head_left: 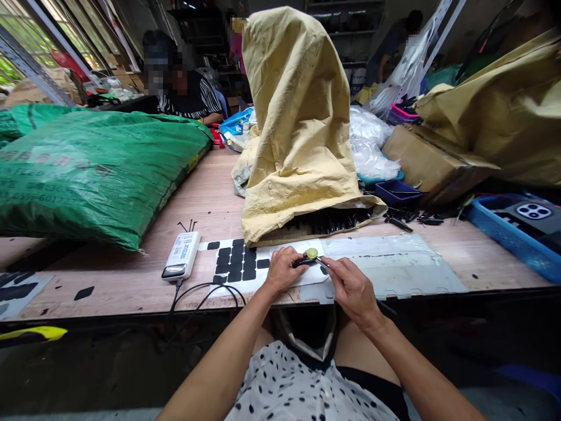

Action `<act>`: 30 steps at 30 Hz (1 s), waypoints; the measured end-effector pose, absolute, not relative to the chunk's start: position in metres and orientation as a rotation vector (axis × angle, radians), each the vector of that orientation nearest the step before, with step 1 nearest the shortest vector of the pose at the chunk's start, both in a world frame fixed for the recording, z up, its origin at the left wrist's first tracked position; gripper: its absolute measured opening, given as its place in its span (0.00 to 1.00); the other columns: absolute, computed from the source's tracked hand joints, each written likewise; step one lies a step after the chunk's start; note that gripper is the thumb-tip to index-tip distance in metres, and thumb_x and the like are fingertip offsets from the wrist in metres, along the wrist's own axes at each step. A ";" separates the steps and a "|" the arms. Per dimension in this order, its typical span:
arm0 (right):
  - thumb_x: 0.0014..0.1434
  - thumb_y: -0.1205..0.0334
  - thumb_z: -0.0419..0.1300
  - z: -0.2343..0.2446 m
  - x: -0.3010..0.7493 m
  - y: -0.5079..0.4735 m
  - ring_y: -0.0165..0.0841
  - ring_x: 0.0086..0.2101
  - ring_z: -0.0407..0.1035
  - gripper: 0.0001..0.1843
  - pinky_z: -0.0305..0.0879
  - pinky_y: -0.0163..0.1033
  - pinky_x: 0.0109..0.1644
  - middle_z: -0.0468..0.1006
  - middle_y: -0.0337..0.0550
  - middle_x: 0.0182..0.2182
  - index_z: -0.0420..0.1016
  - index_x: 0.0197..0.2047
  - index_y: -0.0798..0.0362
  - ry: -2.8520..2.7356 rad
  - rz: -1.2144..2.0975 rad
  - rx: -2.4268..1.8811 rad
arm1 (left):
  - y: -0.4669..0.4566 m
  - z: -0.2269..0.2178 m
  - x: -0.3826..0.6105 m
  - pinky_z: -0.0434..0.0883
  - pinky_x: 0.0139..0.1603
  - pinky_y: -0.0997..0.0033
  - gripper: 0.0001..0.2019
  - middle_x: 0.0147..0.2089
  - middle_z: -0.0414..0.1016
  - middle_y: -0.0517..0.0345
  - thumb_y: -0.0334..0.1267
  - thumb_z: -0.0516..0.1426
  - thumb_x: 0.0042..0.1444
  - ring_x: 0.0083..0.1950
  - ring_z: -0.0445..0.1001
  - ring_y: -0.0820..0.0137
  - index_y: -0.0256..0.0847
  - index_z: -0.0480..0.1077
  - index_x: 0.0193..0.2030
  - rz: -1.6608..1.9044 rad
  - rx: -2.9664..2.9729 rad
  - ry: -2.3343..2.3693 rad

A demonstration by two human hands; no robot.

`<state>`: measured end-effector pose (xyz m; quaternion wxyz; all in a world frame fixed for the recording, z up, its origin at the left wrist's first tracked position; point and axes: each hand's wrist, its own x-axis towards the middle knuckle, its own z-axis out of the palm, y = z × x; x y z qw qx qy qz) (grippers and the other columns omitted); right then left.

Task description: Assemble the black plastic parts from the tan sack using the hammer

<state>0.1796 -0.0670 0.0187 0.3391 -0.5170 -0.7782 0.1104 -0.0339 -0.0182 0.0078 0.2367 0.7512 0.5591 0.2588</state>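
Observation:
My left hand (283,270) is closed on a small dark elongated part (302,261) just above the bench. Close by its fingertips shows a round yellow-green piece (311,253); whether it is fixed to the dark part I cannot tell. Between the fingers of my right hand (351,287) is a thin metal tool (323,263), perhaps tweezers, its tip meeting the dark part. Under and left of my left hand lies a white sheet (276,248) bearing several black rounded-square stickers (236,263).
A yellow sack (302,128) holding black parts stands open toward me. To the left lie a green sack (96,169) and a white power bank (183,254) with a black cable. At right are a cardboard box (433,158) and a blue basket (512,240). People sit beyond.

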 end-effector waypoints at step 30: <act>0.64 0.62 0.57 -0.009 0.283 -0.009 0.39 0.40 0.67 0.12 0.61 0.42 0.46 0.78 0.44 0.38 0.80 0.48 0.49 -2.004 -0.202 -1.649 | -0.019 0.007 -0.035 0.62 0.51 0.60 0.09 0.38 0.76 0.61 0.35 0.62 0.56 0.46 0.73 0.64 0.47 0.78 0.44 0.785 2.026 1.501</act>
